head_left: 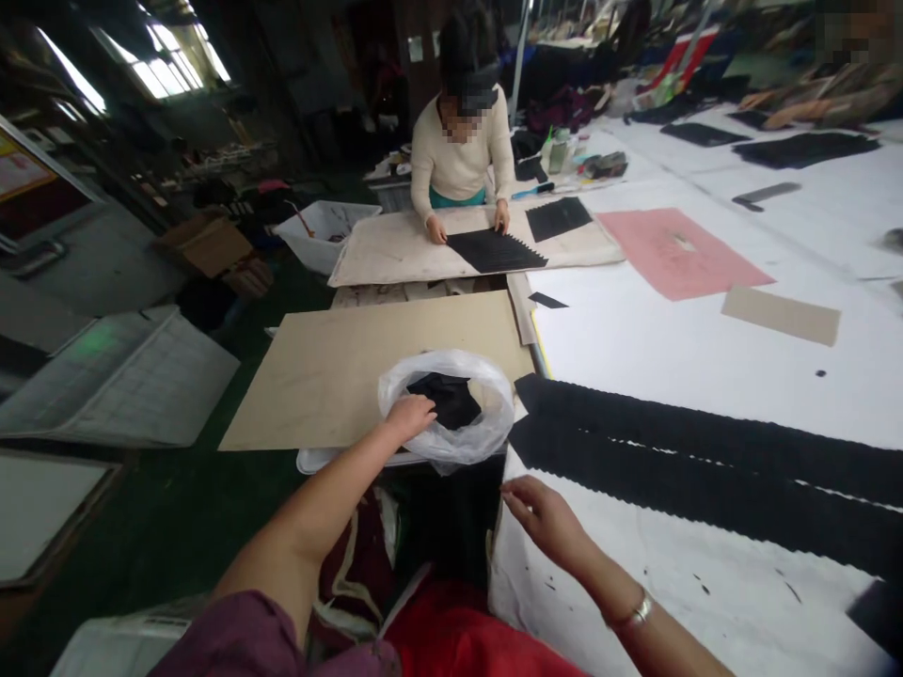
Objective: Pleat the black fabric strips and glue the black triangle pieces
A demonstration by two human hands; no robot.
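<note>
My left hand (411,417) is at the near left rim of a clear plastic bag (498,414). Dark cloth pieces (451,400) lie inside the bag, and my fingertips reach toward them; what they hold, if anything, is too small to tell. My right hand (540,512) hovers over the corner of the white table (607,564), its fingers bent and thumb side toward the bag. Just beyond it, long black strips with zigzag edges (635,461) lie side by side across the table.
The bag rests on a tan board (339,367). Across from me a person (462,160) handles black cloth (494,249) on a padded board. A pink sheet (684,254) and a beige piece (782,315) lie at the right. White bins (127,376) stand left.
</note>
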